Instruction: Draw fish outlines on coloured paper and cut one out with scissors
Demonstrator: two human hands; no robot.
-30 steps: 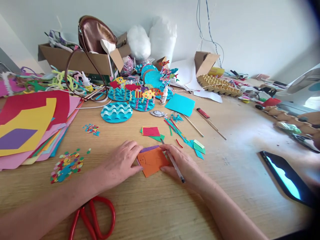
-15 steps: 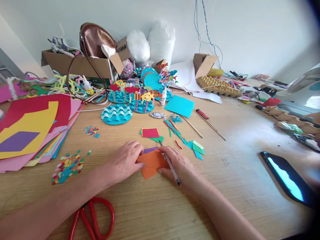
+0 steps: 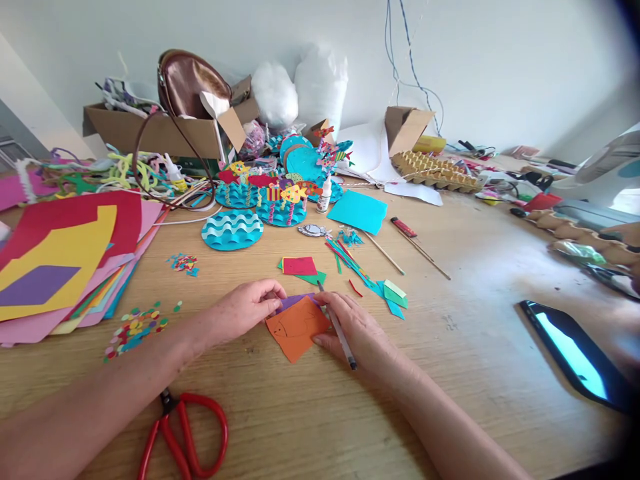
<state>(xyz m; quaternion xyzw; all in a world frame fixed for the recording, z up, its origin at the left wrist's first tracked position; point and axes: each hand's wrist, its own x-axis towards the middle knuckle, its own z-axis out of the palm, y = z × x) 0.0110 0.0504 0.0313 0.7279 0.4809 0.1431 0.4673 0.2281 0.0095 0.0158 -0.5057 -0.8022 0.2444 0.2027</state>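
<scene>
An orange piece of paper point(image 3: 299, 328) with a fish outline drawn on it lies tilted in front of me. Behind its upper edge shows a purple piece of paper point(image 3: 295, 303). My left hand point(image 3: 247, 305) pinches the left end of the purple paper, the fingertips partly hidden. In my right hand point(image 3: 355, 323) a pen point(image 3: 342, 339) is held slanting, tip away from me, while thumb and fingers also touch the orange paper's right edge. Just beyond lie red paper point(image 3: 299, 265) and green paper point(image 3: 315, 277). Red-handled scissors point(image 3: 183, 433) rest below my left forearm.
Coloured sheets point(image 3: 60, 253) and paper dots point(image 3: 143, 327) lie left. Wavy blue discs point(image 3: 233, 230), a glue bottle point(image 3: 324, 195) and a blue sheet point(image 3: 358, 212) sit farther back. Paper strips point(image 3: 357, 267) lie ahead right; a phone point(image 3: 570, 357) lies at right.
My left hand has let go of the orange paper and shifted to the purple one. The orange paper has moved slightly left, showing more of its drawing. My right hand keeps the pen.
</scene>
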